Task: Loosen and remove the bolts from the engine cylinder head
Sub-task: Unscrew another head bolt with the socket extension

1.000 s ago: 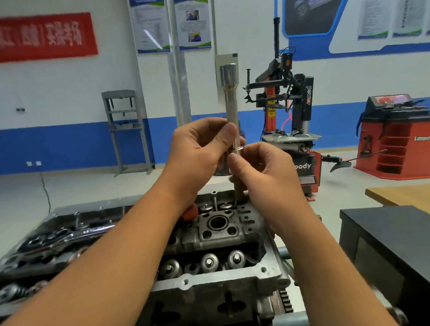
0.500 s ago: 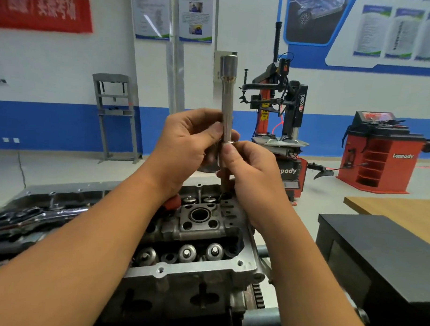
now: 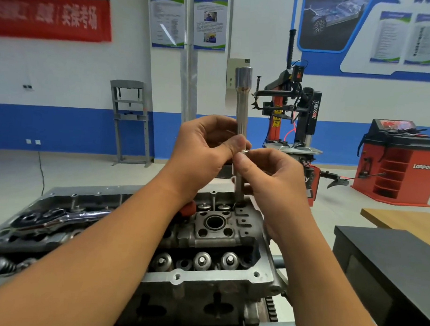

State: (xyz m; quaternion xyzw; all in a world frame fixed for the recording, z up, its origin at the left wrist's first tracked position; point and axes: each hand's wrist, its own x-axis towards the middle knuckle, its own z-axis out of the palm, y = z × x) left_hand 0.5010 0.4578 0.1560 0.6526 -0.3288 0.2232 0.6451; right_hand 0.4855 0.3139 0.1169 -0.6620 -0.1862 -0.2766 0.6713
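Note:
A long chrome socket extension (image 3: 242, 107) stands upright, its lower end in a bolt hole at the far right corner of the grey engine cylinder head (image 3: 212, 277). My left hand (image 3: 204, 150) pinches its shaft with thumb and fingers. Just below, my right hand (image 3: 272, 179) grips the same shaft, and a small silver ring shows between the two thumbs. The bolt itself is hidden in the hole. Valve springs and a round bore show on top of the head.
A chrome ratchet and sockets (image 3: 48, 218) lie on the left part of the engine. A black cabinet (image 3: 385, 271) stands close on the right, a wooden table (image 3: 402, 218) behind it. A tyre changer (image 3: 296, 112) and a red wheel balancer (image 3: 399, 164) stand further back.
Both hands have stayed on the upright extension, shifting slightly around its shaft. The camera has moved a little, so the scene sits differently in view.

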